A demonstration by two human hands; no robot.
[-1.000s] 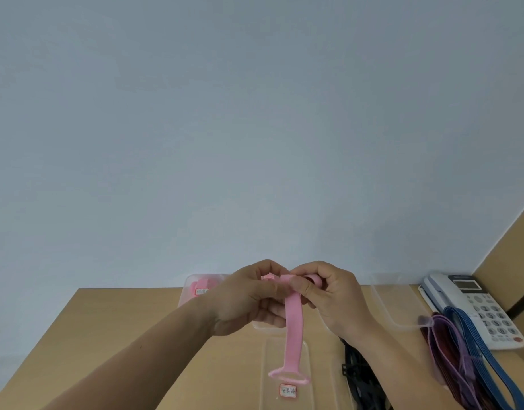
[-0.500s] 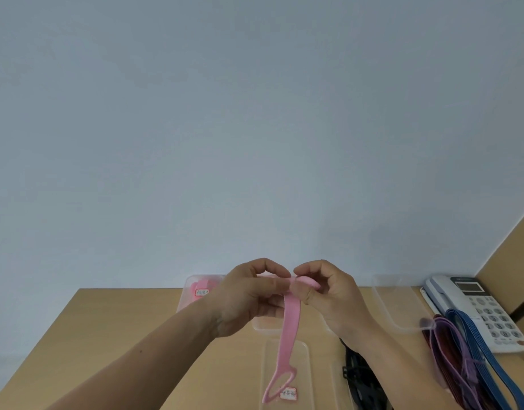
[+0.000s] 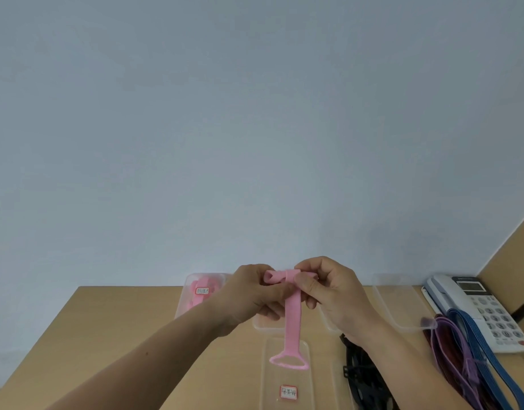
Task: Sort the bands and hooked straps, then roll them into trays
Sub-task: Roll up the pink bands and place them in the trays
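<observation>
A pink strap (image 3: 292,318) with a flat loop at its lower end hangs down from both hands above the table. Its top end is curled into a small roll between the fingertips. My left hand (image 3: 251,294) pinches the roll from the left, and my right hand (image 3: 328,288) pinches it from the right. Below the strap lies a clear tray (image 3: 272,383) with a small red-framed label. Another clear tray (image 3: 185,303) at the back left holds pink rolled straps.
Black straps (image 3: 361,377) lie right of the labelled tray. Purple, red and blue bands (image 3: 464,350) are heaped at the right. An empty clear tray (image 3: 399,309) and a white desk phone (image 3: 485,306) stand at the back right, by a wooden side panel (image 3: 515,261).
The hanging part of the pink strap has become shorter as the roll at the top grew. Its looped end has risen and turned flat toward me. Both hands stay in place.
</observation>
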